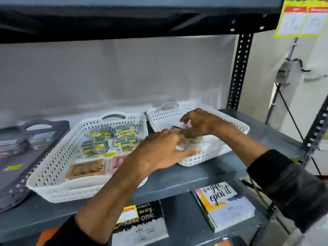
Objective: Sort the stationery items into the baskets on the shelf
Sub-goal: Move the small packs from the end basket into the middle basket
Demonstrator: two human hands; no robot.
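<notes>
Two white perforated baskets stand on the grey shelf. The middle basket (53,167) holds several yellow-and-blue packets (124,137), a brown box (85,169) and pink items (117,161). Both hands work in the right basket (213,153). My right hand (200,123) pinches a small yellow-and-blue packet (194,138) just above the basket floor. My left hand (165,150) lies across the basket's near rim and meets the right hand. Its fingers cover whatever is beneath them. A brown-and-dark item (175,129) shows between the two hands.
A dark grey basket (16,190) with packets (40,139) sits at the shelf's left end. A black slotted upright (239,71) stands behind the right basket. Printed notebooks (225,205) lie on the lower shelf. The upper shelf (124,20) hangs close overhead.
</notes>
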